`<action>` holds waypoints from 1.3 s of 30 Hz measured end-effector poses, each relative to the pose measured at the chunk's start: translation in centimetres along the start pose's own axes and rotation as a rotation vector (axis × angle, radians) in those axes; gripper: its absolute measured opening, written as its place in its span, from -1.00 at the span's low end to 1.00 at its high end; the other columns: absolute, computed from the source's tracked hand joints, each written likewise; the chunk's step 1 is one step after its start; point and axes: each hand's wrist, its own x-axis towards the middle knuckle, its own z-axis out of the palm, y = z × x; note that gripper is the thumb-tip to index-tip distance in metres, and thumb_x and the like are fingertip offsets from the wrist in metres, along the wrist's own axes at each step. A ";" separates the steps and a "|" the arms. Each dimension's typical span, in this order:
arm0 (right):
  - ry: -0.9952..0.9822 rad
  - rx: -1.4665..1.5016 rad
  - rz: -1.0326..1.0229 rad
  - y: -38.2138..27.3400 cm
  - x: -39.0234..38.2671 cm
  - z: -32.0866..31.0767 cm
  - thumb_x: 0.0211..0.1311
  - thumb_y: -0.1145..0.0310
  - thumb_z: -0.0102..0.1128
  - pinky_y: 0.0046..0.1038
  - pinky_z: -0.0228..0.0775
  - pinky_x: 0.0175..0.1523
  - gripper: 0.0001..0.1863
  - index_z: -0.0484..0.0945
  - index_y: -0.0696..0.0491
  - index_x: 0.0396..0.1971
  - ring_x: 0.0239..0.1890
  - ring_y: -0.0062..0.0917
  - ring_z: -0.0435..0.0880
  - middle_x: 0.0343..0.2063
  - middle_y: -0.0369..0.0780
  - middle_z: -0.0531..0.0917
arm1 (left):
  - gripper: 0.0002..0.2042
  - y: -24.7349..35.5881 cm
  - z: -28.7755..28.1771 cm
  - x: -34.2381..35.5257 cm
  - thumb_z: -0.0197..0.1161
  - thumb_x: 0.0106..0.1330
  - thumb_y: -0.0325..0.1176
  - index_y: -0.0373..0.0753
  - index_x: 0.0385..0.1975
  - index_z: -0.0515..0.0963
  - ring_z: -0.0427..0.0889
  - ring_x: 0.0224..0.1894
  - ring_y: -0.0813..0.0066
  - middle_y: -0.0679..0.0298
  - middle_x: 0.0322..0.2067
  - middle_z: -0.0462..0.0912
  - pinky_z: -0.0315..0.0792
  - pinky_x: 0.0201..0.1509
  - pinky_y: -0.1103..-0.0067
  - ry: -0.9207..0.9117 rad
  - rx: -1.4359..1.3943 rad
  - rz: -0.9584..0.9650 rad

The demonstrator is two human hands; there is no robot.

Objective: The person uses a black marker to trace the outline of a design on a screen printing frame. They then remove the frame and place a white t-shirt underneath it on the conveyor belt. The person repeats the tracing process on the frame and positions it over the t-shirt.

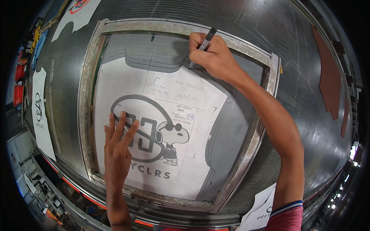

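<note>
A white paper pattern (196, 154) shaped like a garment piece, printed with a dark looped emblem and a cartoon dog in sunglasses, lies inside a rectangular metal-framed screen (271, 71) over a grey field with traced outlines. My left hand (119, 146) rests on the paper's left half over the emblem, fingers spread. My right hand (210, 57) grips a grey marker with a black end (211, 32), its tip down near the paper's upper right curved edge.
Around the frame is a dark metal table (296, 115). Printed white cut-out sheets lie at upper left (75, 19), left (41, 138) and lower right (254, 211). Brown pieces (327, 77) lie at right. Red containers (19, 77) and other clutter stand beyond the left edge.
</note>
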 end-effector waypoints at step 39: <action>-0.052 0.036 0.029 0.6 -1.5 -1.7 0.12 0.38 0.20 -0.48 0.01 -0.45 -0.77 0.37 0.08 -0.62 -0.56 -0.73 0.22 -0.68 -0.42 0.30 | -0.35 0.3 -0.1 0.1 0.05 0.19 -0.87 -0.04 0.19 0.66 0.25 0.52 -0.04 0.08 0.40 0.45 0.18 0.57 0.03 0.004 -0.004 -0.019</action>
